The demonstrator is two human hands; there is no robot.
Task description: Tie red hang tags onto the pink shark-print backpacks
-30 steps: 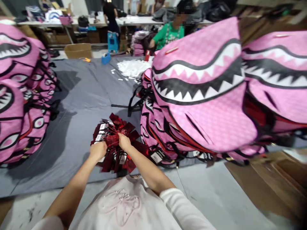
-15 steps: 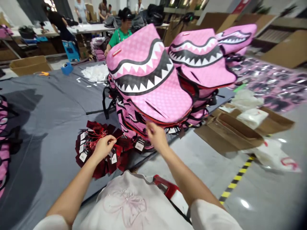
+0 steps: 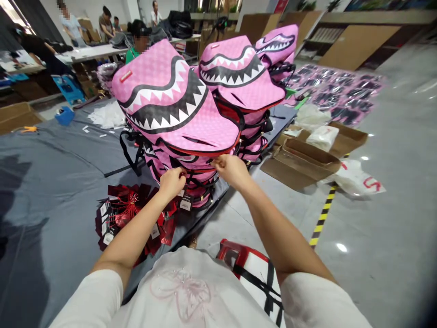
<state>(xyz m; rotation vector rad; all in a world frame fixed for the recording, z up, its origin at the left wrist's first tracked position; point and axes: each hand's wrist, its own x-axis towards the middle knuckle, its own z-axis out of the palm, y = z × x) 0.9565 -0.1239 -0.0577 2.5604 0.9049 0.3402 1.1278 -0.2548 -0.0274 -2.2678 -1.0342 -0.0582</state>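
Leaving the pile of red hang tags point(image 3: 124, 214), where it was half a second ago, the left hand point(image 3: 172, 182) has come up to the front of the backpack stack point(image 3: 177, 171), and the right hand point(image 3: 232, 169) has shifted along the same edge. Both hands now sit close together, just under the overhanging pink shark-mouth backpack point(image 3: 174, 105) that tops the stack. The left hand's fingers are curled in tight against the black straps below it, and whatever they pinch is hidden behind the knuckles. The right hand's fingertips are pinched on the red-trimmed lower edge of that top backpack. The stack stands on a grey cloth point(image 3: 51, 173), with the hang tags fanned out just left of it under the left forearm. A second pile of the same backpacks point(image 3: 239, 77) stands behind it. Flattened cardboard boxes point(image 3: 300, 159) lie on the floor to the right, near yellow-black floor tape point(image 3: 322, 218). A person in a green top point(image 3: 131, 53) works behind the stack.
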